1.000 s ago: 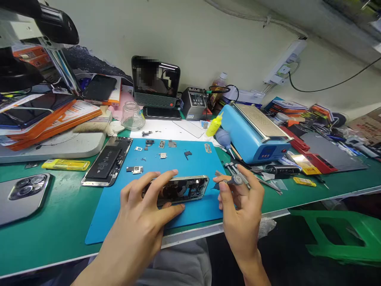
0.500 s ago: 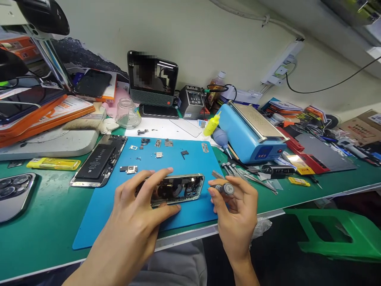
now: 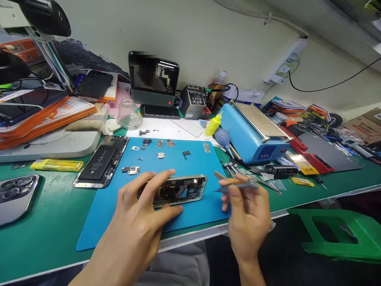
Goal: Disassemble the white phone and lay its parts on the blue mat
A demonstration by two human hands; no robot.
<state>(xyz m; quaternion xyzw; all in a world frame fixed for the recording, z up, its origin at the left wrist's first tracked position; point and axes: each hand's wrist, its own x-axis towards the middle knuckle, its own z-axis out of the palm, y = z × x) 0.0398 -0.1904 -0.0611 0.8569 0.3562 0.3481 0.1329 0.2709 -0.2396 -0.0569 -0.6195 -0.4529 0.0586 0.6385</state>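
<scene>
My left hand (image 3: 143,214) grips an opened phone frame (image 3: 193,187) by its long edges, tilted up on the blue mat (image 3: 196,214); its inside parts face me. In my right hand (image 3: 250,214) is a small grey screwdriver (image 3: 238,188), pinched between thumb and fingers, its tip pointing left and apart from the phone. Beyond the hands, several small phone parts lie on the mat, among them a metal-plated part (image 3: 133,170), a SIM tray (image 3: 135,148) and a camera module (image 3: 146,141). A phone half with a battery (image 3: 101,163) lies to the left.
A blue heating machine (image 3: 250,135) stands at the back right, with tweezers and tool handles (image 3: 235,170) before it. A glass jar (image 3: 129,114), a yellow bottle (image 3: 213,125) and a smart display (image 3: 153,79) stand behind. A green stool (image 3: 336,230) is lower right.
My right hand has drawn away to the right from the phone, and the screwdriver has swung from pointing toward me to lying sideways. My left hand still holds the phone frame.
</scene>
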